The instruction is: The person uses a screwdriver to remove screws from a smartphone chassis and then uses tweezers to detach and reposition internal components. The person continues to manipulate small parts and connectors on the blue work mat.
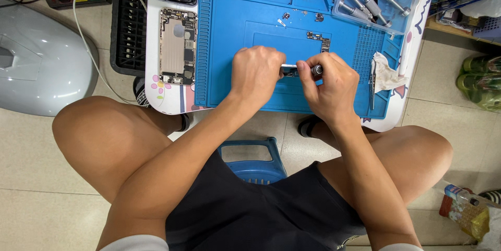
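Over the blue mat, the left hand pinches a small dark part — the right hand grips a screwdriver against it; an opened phone lies well apart.

Matt blue rubbery mat; shiny metal screwdrivers.

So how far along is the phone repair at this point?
Done: the opened phone shell lies at the left, a circuit board out on the blue mat. In hand: left hand steadies a small part, right hand holds a screwdriver. Left: loose screws remain unfitted.
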